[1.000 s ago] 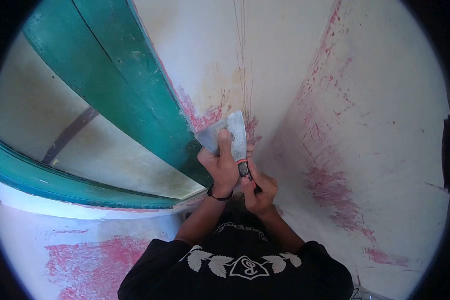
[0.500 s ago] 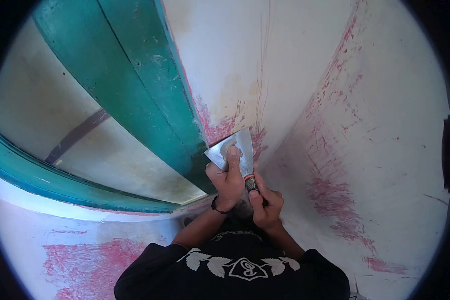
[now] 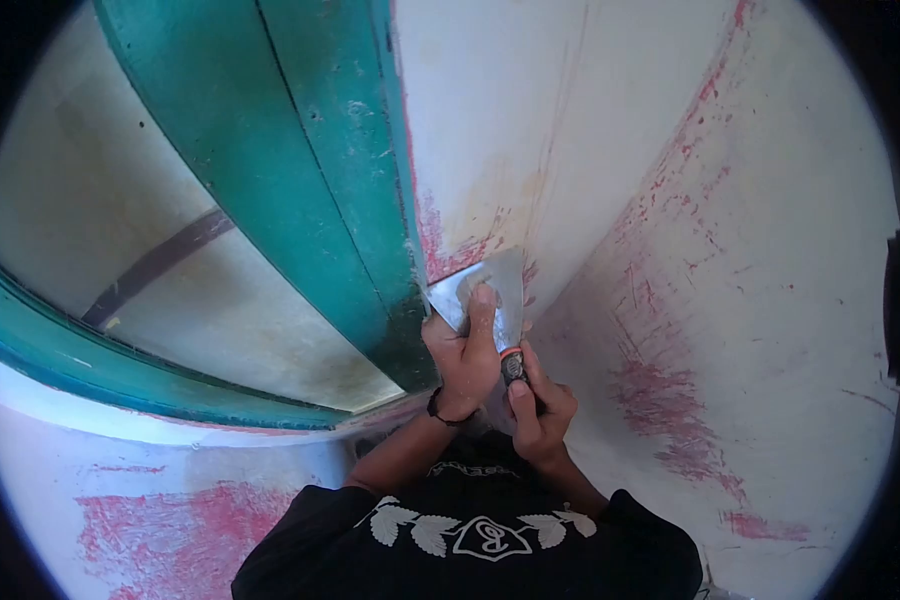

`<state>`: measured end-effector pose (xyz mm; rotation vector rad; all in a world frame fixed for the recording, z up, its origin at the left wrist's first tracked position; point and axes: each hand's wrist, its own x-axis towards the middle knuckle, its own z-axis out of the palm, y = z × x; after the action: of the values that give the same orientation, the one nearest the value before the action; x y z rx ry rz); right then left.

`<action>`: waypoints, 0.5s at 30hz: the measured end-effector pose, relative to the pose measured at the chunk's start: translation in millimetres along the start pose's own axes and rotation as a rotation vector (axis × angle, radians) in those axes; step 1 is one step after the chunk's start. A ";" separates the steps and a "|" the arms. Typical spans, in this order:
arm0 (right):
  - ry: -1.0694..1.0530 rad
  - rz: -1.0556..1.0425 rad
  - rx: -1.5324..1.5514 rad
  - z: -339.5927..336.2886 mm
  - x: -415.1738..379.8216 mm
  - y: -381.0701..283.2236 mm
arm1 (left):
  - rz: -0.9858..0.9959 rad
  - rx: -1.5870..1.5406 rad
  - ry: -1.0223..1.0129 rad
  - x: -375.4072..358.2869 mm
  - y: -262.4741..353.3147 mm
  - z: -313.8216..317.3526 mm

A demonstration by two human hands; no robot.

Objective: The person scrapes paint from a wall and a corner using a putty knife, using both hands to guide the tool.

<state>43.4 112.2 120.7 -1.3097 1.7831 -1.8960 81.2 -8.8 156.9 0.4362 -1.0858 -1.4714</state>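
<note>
A wide metal putty knife (image 3: 508, 290) is held in both hands, its broad edge against or very close to the white wall (image 3: 570, 150) beside the green frame. My left hand (image 3: 467, 372) is closed on the blade, with the thumb pressed flat on its face and the fingers mostly hidden underneath. Around the dark handle with its orange ring, my right hand (image 3: 543, 418) is closed. Just beyond the blade edge, the wall has a scraped red patch (image 3: 455, 255).
The green wooden frame (image 3: 270, 170) borders a pale panel (image 3: 190, 290) on the left. To the right, another white wall (image 3: 770, 300) meets the first at a corner and carries red scratched marks (image 3: 660, 400). A larger red patch (image 3: 180, 535) shows at the lower left.
The view has turned slightly, so the green frame and wall sit farther right. Both hands and the putty knife have shifted a little right in the picture; the hold is the same.
</note>
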 end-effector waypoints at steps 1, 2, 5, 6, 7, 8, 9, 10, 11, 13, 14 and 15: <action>0.010 -0.014 0.003 0.3 2.3 -0.4 | -0.038 -0.010 -0.001 -1.8 3.5 1.5; 0.020 -0.028 0.007 0.2 2.5 -0.8 | -0.075 -0.019 -0.002 -2.9 7.4 1.6; -0.023 -0.051 -0.013 -5.2 -3.2 3.7 | -0.071 0.007 -0.017 -11.8 -1.2 -8.6; -0.024 -0.051 -0.007 -5.2 -2.0 4.7 | -0.049 0.023 -0.020 -11.9 -6.6 -12.5; -0.030 -0.047 -0.003 -5.4 -2.5 5.3 | -0.025 0.033 -0.008 -8.9 -12.4 -13.4; -0.038 -0.035 0.001 -4.6 -4.7 5.2 | -0.007 0.045 0.007 -6.0 -17.0 -13.5; -0.020 -0.048 0.010 -3.0 -2.3 2.6 | 0.005 0.058 0.025 -4.9 -19.2 -13.7; -0.004 -0.059 0.018 -1.8 6.0 -1.6 | 0.021 0.027 0.002 -0.4 -6.8 -6.3; 0.014 -0.072 0.027 -0.9 10.1 -5.0 | 0.037 -0.002 -0.023 5.8 11.0 4.3; 0.011 -0.053 0.022 -0.3 8.2 -9.4 | 0.018 -0.036 -0.049 5.3 21.6 9.6; 0.015 -0.053 0.022 0.6 10.4 -10.2 | -0.014 -0.041 -0.052 3.8 20.1 8.2; -0.008 -0.060 0.013 -0.7 8.9 -7.5 | -0.041 -0.046 -0.060 3.9 17.8 6.2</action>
<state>40.8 108.4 131.4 -1.3788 1.7430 -1.9269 85.5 -7.7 175.7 0.3862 -1.0938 -1.5505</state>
